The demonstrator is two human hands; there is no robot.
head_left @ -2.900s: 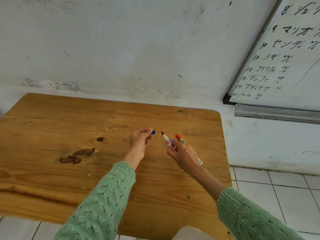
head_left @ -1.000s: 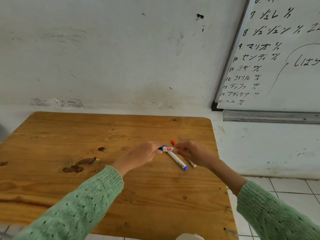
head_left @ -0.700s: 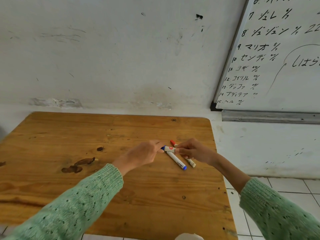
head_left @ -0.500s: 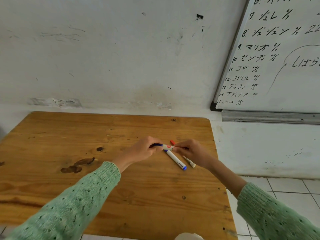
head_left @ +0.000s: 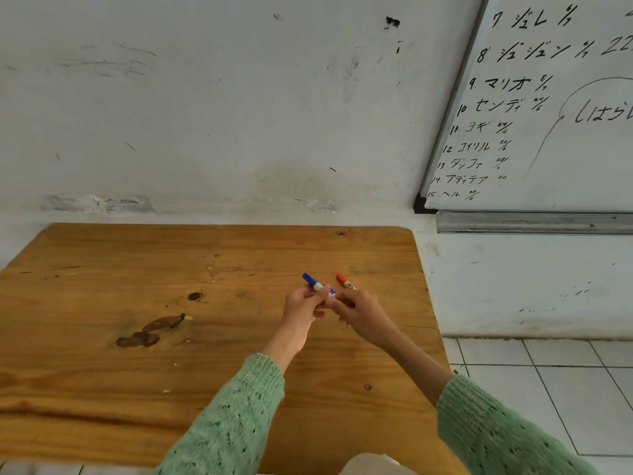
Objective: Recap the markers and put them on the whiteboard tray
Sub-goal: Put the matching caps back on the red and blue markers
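Observation:
Above the right half of the wooden table (head_left: 137, 389), my left hand (head_left: 303, 308) is closed on a white blue marker (head_left: 317, 285). Its blue cap is on and points up and to the left. My right hand (head_left: 359, 311) touches the left hand at that marker's lower end. A red-capped marker (head_left: 344, 282) sticks out past the right hand's fingers, which hide the rest of it. The grey metal whiteboard tray (head_left: 534, 222) runs under the whiteboard (head_left: 548, 132) at the right, beyond the table's edge.
The table stands against a scuffed white wall and has dark stains (head_left: 150, 332) left of centre. White floor tiles (head_left: 548, 389) lie to the right, below the tray. A pale object (head_left: 370, 466) shows at the bottom edge.
The blue cap went onto the marker between my hands. The capped marker has swung from level to pointing up-left. The marker that lay on the table is now hidden behind my hands.

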